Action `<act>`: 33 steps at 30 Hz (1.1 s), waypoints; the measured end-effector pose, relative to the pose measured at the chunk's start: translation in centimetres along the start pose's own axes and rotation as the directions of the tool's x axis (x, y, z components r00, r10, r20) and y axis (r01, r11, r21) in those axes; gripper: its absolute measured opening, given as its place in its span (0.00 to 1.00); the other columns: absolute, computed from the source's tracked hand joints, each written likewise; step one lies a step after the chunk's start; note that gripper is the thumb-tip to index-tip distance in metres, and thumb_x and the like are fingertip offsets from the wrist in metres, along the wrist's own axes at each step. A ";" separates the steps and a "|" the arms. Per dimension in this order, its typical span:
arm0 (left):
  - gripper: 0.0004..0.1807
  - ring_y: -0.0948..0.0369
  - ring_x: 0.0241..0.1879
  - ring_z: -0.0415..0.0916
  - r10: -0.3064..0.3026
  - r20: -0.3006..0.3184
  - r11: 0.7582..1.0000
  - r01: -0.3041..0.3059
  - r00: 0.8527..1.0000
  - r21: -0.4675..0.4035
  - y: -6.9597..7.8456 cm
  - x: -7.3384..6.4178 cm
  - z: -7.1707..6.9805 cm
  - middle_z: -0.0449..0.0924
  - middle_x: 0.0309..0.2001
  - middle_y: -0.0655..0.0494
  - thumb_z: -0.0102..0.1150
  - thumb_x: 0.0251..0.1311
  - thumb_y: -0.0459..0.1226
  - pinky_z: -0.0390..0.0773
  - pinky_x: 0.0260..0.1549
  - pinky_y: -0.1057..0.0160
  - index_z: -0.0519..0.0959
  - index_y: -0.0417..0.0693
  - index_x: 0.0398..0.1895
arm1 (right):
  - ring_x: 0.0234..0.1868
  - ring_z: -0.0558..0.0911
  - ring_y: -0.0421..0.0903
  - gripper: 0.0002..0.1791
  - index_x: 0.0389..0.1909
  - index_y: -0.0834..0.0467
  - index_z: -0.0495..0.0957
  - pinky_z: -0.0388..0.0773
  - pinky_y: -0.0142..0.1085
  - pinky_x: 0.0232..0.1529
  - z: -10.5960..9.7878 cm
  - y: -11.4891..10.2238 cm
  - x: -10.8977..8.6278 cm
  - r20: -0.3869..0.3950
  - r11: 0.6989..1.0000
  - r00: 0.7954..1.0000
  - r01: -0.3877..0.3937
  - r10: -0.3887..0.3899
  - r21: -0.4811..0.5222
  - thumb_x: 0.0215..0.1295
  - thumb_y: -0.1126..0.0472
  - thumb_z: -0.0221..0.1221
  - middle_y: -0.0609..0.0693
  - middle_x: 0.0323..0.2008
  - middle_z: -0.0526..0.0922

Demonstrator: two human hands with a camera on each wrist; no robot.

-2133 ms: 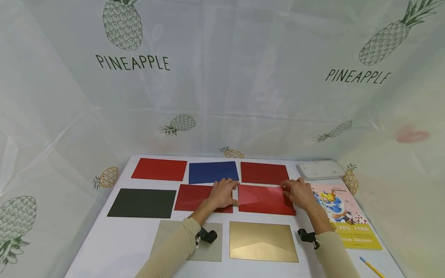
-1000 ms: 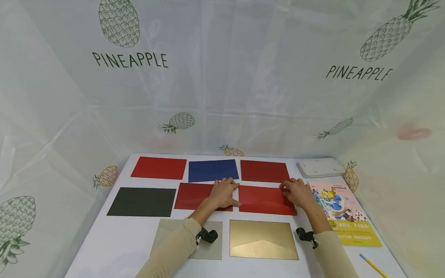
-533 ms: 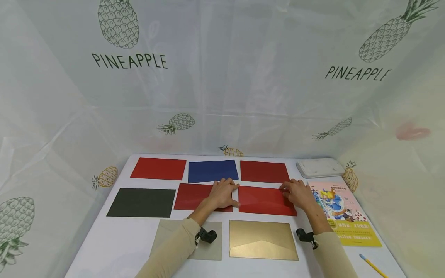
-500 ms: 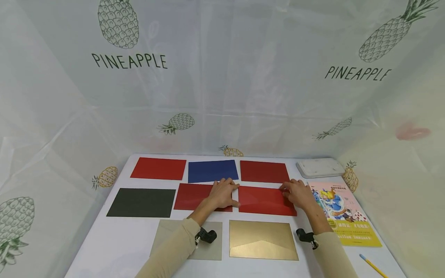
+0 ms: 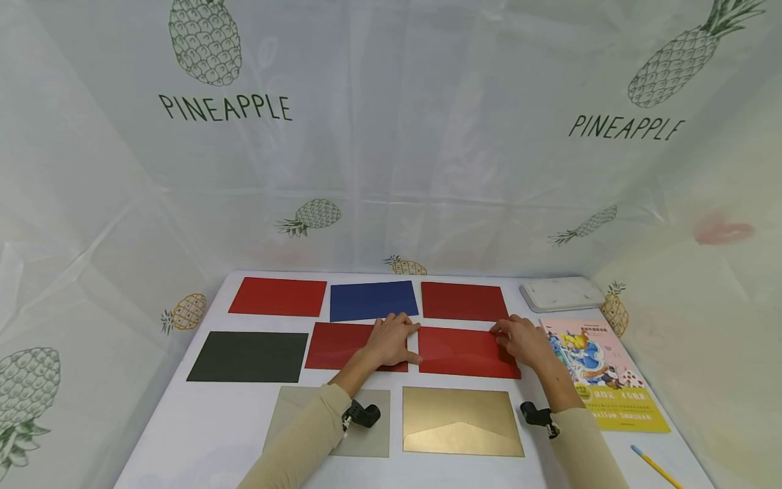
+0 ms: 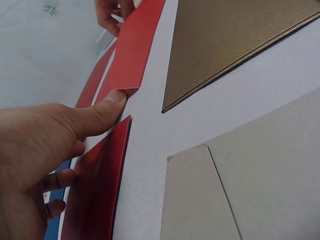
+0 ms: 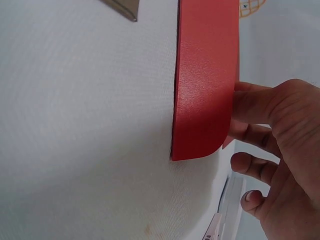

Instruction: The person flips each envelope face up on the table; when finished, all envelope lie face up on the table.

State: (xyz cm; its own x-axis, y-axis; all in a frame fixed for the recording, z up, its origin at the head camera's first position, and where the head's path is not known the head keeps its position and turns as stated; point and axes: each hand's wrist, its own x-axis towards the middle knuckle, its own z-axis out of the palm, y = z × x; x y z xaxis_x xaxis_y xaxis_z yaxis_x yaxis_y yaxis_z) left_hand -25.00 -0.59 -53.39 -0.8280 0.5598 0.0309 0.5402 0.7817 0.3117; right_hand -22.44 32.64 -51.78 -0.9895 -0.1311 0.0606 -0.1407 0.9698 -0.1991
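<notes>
In the head view, a bright red envelope [image 5: 464, 350] lies in the middle row, with a hand at each end. My left hand [image 5: 389, 341] holds its left edge, thumb at the corner of the flap; the index fingertip is hidden in the left wrist view. At the right end, my right hand [image 5: 524, 339] pinches the upper edge between thumb and index finger. The right wrist view shows the flap's rounded corner [image 7: 202, 145] and the other fingers loosely bent. Under the left hand and wrist lies a darker red envelope [image 5: 336, 345], partly covered.
Behind are a red [image 5: 277, 297], a blue [image 5: 374, 301] and a dark red envelope [image 5: 462, 301]. A black one [image 5: 247, 356], a grey one [image 5: 299, 407] and a gold one [image 5: 462, 411] lie nearer. Rightward are a white case [image 5: 562, 295], a book [image 5: 623, 407] and a yellow stick [image 5: 655, 465].
Both hands stay at the same ends of the bright red envelope. Its glossy highlight has faded and it sits very slightly lower than at first. The head view has shifted a little.
</notes>
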 end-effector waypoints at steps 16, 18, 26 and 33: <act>0.45 0.57 0.55 0.68 0.002 0.012 1.000 -0.002 1.000 -0.013 0.0 0.2 -0.5 0.74 0.59 0.57 0.75 0.47 0.61 0.67 0.50 0.52 0.74 0.55 0.69 | 0.48 0.78 0.57 0.14 0.50 0.50 0.84 0.73 0.61 0.48 -0.2 -0.5 -0.4 -0.011 1.000 1.000 -0.004 0.003 -0.015 0.62 0.61 0.68 0.56 0.46 0.81; 0.44 0.57 0.54 0.68 0.005 0.018 1.000 -0.005 1.000 0.003 0.0 0.4 -0.6 0.74 0.59 0.57 0.75 0.47 0.60 0.66 0.48 0.53 0.75 0.56 0.69 | 0.48 0.78 0.58 0.15 0.50 0.50 0.84 0.73 0.61 0.48 -0.3 -0.5 -0.4 -0.015 1.000 1.000 0.008 -0.008 -0.029 0.62 0.60 0.68 0.57 0.46 0.81; 0.30 0.58 0.53 0.68 -0.010 0.014 1.000 0.010 1.000 0.005 0.3 1.6 -0.6 0.76 0.56 0.58 0.66 0.61 0.55 0.65 0.44 0.57 0.78 0.59 0.66 | 0.51 0.78 0.61 0.15 0.49 0.53 0.84 0.71 0.69 0.52 -0.8 0.2 0.5 -0.037 1.000 0.999 0.000 0.000 -0.004 0.63 0.54 0.68 0.61 0.49 0.81; 0.26 0.58 0.50 0.70 -0.071 -0.062 0.996 0.067 0.996 -0.055 0.9 2.7 -0.3 0.77 0.50 0.57 0.58 0.69 0.51 0.67 0.45 0.55 0.77 0.51 0.66 | 0.61 0.73 0.67 0.25 0.60 0.58 0.79 0.72 0.66 0.56 -1.0 1.1 2.5 -0.036 0.999 0.999 0.026 -0.025 0.020 0.65 0.52 0.66 0.65 0.61 0.76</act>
State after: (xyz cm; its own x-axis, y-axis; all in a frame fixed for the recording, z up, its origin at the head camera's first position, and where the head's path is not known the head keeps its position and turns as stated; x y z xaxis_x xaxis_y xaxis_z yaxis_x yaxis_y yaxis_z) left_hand -26.83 1.56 -52.77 -0.8719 0.4849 0.0679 0.4740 0.8013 0.3651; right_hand -24.99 33.55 -50.86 -0.9839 -0.1478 0.1008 -0.1667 0.9618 -0.2171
